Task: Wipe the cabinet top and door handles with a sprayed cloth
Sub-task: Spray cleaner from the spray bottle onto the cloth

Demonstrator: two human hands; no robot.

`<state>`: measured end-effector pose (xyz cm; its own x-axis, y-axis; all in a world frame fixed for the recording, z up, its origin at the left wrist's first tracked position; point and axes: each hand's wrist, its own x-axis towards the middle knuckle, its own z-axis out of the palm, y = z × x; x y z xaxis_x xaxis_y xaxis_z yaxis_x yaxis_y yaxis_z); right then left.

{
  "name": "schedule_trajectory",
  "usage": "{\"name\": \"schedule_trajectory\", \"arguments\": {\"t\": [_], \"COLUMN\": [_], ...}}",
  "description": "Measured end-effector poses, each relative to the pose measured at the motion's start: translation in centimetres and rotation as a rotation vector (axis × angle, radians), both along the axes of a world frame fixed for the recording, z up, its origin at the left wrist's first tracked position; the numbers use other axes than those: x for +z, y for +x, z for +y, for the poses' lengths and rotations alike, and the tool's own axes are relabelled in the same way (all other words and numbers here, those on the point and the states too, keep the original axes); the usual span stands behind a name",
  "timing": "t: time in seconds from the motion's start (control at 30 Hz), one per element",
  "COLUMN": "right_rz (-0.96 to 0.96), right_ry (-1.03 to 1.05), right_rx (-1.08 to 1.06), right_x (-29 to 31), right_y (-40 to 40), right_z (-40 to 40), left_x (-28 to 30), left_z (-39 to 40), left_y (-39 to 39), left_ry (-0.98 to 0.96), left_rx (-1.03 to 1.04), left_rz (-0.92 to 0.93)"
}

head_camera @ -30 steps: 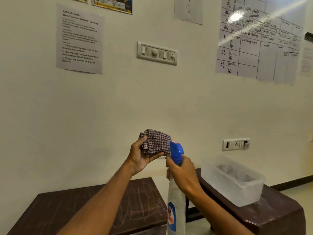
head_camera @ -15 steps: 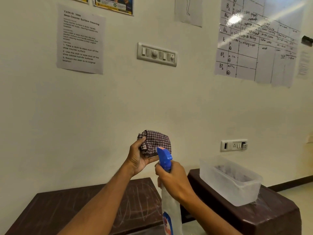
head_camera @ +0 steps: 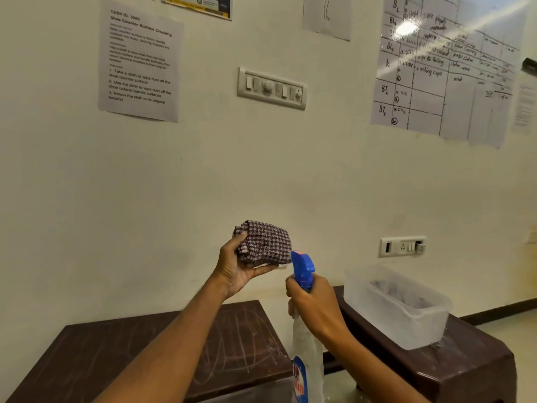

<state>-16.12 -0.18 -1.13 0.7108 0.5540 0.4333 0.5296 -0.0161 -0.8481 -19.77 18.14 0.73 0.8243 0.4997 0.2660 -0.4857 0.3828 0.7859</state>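
From the head camera, the left hand (head_camera: 236, 270) holds a folded, brown-and-white checked cloth (head_camera: 266, 241) up before the cream wall, thumb over its near edge and fingers beneath, pinching the bundle. The right hand (head_camera: 315, 306) is wrapped round the neck of a clear plastic spray bottle with a blue trigger head (head_camera: 302, 270), nozzle just beside the cloth's lower corner. The cloth looks soft, light and limp, so a gathered pad held by its folds should handle best; once wet it will likely sag. Below lies the dark brown scuffed cabinet top (head_camera: 122, 350); a translucent plastic tub (head_camera: 406, 321) sits on a neighbouring dark surface.
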Motion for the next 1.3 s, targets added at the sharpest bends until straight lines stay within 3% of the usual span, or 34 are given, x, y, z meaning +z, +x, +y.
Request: {"name": "schedule_trajectory", "arguments": {"t": [0.77, 1.3], "right_rz": [-0.025, -0.207], "right_ry": [-0.01, 0.221], "right_rx": [-0.011, -0.271], "right_x": [2.7, 13.2], "right_y": [1.5, 9.6], "right_z": [-1.3, -4.6], "left_x": [-0.5, 3.0], "left_z": [-0.4, -8.5], "left_y": [1.2, 9.6], "left_ry": [0.006, 0.057], "left_rx": [-0.011, -0.078], "left_rz": [0.033, 0.069]}}
